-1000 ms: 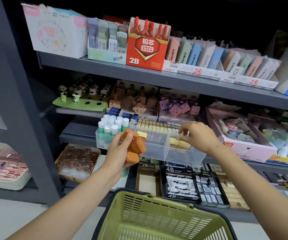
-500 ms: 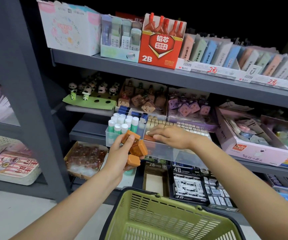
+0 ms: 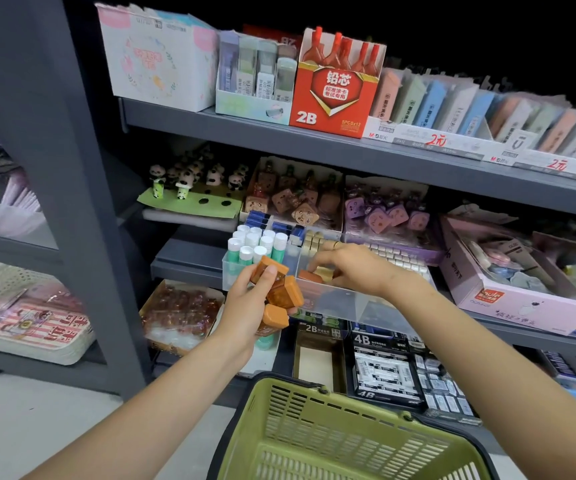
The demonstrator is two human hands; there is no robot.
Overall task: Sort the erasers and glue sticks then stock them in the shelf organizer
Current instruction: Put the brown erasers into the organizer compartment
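- Head view shows the left hand curled round a bunch of orange erasers, thumb pressed over the top one. Its grip is closed on them, likely so the stock sits close by while the other hand places pieces one at a time.
- A green glue stick pokes out below the same palm, seemingly held there too, though how is hidden.
- The right hand reaches into the clear organizer, fingers bent down over an orange eraser lying in the compartment. It seems to pinch or press that piece into line, but the fingertips are partly hidden, so I cannot tell whether its grip is closed on it.
- Beige erasers fill the back of that same compartment, so the orange ones appear to be going in front of them, colour by colour.
- In the organizer's left compartment, glue sticks stand upright with white caps up, kept apart from the erasers by the divider.
- The organizer sits on the front edge of the grey shelf, which puts it within easy reach.
- Below the organizer, nearest the camera, is a green basket, probably the carrier for unsorted goods.
- My judgement: sorting is well along, with a handful of erasers left to place.
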